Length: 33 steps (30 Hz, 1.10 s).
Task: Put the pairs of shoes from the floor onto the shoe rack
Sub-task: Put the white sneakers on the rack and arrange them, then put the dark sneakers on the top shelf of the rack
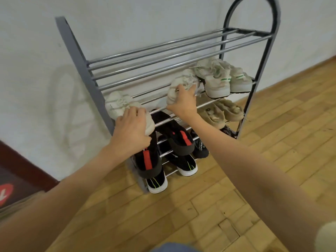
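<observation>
Both arms reach forward to the second tier of the shoe rack (163, 57). The left hand (131, 128) lies palm-down, fingers curled over the heel of one white sneaker (119, 105) at the tier's left end. The right hand (183, 103) grips a second white sneaker (179, 84) at mid-tier, fingers spread around it. Both sneakers rest on the rails.

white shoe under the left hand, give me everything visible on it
The white shoe is a worn, off-white lace-up sneaker, seemingly fabric or mesh. It sits at the left end of the shoe rack, on the second tier of metal bars, toe towards the wall. The left hand grips its heel end from above.
</observation>
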Tool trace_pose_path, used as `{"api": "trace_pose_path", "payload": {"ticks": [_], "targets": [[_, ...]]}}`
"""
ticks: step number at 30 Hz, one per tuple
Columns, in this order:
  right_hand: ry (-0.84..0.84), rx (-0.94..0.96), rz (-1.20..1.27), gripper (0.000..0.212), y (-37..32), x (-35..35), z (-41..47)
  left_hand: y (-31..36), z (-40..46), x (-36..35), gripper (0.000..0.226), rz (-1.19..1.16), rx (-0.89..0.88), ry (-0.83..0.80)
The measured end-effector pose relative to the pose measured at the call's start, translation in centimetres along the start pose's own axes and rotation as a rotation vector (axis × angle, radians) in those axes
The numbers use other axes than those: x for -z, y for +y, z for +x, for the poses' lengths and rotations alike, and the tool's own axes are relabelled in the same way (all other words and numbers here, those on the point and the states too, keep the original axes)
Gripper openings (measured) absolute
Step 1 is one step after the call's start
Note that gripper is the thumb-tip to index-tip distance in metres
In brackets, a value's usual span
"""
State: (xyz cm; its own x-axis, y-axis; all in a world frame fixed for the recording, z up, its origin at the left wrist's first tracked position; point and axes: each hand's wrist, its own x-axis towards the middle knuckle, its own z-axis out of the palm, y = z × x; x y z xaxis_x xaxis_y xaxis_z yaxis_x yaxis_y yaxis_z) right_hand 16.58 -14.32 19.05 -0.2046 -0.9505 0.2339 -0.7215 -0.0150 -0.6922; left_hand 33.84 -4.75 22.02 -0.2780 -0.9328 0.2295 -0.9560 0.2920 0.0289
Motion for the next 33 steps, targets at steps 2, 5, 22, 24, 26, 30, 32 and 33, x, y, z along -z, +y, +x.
{"api": "trace_pose_path", "payload": {"ticks": [2, 5, 22, 24, 26, 30, 32, 33], "targets": [[0.102, 0.017, 0.138, 0.054, -0.3, 1.0, -0.3, -0.6, -0.1, 0.0, 0.073, -0.057, -0.010, -0.025], [0.204, 0.026, 0.447, 0.048, -1.1, 3.5, -1.4, -0.8, 0.0, 0.2, 0.074, -0.108, -0.014, -0.065], [-0.142, 0.429, 0.126, 0.090, 5.1, 2.8, -10.3, 1.0, -3.3, -0.2, 0.040, -0.194, -0.190, 0.349], [-0.066, 0.363, 0.098, 0.077, 7.5, 3.4, -12.5, 2.3, -3.9, -0.7, 0.031, -0.202, -0.350, 0.386], [-0.075, 0.258, 0.050, 0.067, 10.4, 4.1, -14.8, 3.9, -4.3, -1.9, 0.027, -0.256, -0.527, 0.277], [-0.220, 0.012, -0.095, 0.057, 17.3, 6.3, -19.2, 8.4, -4.8, -6.3, 0.029, -0.389, -0.709, -0.014], [-0.276, -0.118, -0.134, 0.052, 20.8, 8.0, -21.9, 11.1, -5.1, -9.3, 0.027, -0.414, -0.732, -0.115], [-0.291, -0.185, -0.146, 0.049, 22.6, 9.0, -23.4, 12.4, -5.2, -10.9, 0.027, -0.424, -0.733, -0.171]]}}
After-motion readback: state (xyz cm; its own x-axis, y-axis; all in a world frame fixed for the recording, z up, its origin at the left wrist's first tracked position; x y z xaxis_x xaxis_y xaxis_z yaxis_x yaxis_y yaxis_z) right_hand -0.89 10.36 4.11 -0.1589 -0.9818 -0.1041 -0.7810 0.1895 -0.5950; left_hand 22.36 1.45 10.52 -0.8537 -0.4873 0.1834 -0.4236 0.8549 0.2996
